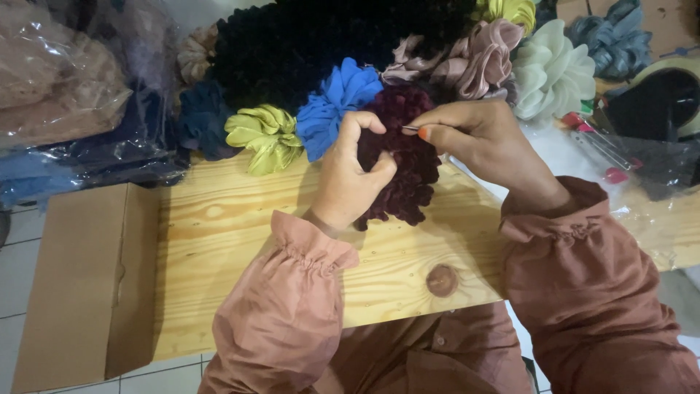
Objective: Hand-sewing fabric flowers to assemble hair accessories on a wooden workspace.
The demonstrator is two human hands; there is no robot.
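A dark maroon velvet scrunchie [408, 157], thickly ruffled, lies bunched on the wooden counter [240, 241], just right of the blue scrunchie [332, 106]; a thin metal needle [410, 128] touches its upper edge.

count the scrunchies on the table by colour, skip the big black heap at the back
maroon scrunchie, gripped in the left hand while the right hand holds a needle to it: 1
blue: 1
lime green: 1
dark teal: 1
dusty pink: 1
pale mint: 1
yellow: 1
grey-blue: 1
beige: 1
total: 9
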